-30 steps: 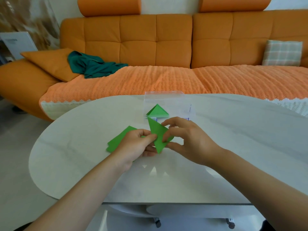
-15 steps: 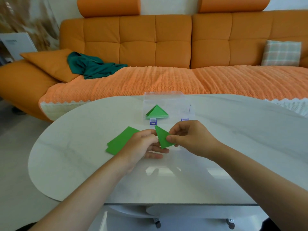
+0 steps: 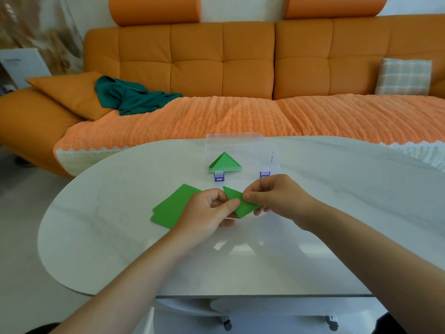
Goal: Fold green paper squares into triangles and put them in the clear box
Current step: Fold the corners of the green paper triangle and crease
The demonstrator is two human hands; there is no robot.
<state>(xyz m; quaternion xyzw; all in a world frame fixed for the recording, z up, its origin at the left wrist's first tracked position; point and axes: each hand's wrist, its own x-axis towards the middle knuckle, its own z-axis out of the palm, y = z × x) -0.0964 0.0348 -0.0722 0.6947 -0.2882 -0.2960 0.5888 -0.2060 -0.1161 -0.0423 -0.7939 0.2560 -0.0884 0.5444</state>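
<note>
1. Head camera, looking down: two bare forearms reach in from the lower edge over a pale, glossy counter (image 3: 115, 237).
2. At the left hand (image 3: 207, 213), the fingers are curled and the thumb and fingertips pinch the left side of a folded green triangle (image 3: 242, 204), which is held just above the counter.
3. At the right hand (image 3: 277, 196), thumb and forefinger pinch the same triangle's right side, with the other fingers curled beneath it. The hands sit close together with the paper between them.
4. Just left of the hands, and partly hidden by the left one, a small stack of green squares (image 3: 169, 209) lies flat on the counter.
5. Beyond the hands, the clear box (image 3: 250, 147) stands near the counter's far edge, with two purple latches (image 3: 219, 178) hanging at its front. In its left part lie stacked finished triangles (image 3: 225, 163), points facing away.
6. Behind the counter runs an orange sofa (image 3: 216, 56), carrying a crumpled teal cloth (image 3: 134, 97) at left and a plaid cushion (image 3: 403, 77) at right.
</note>
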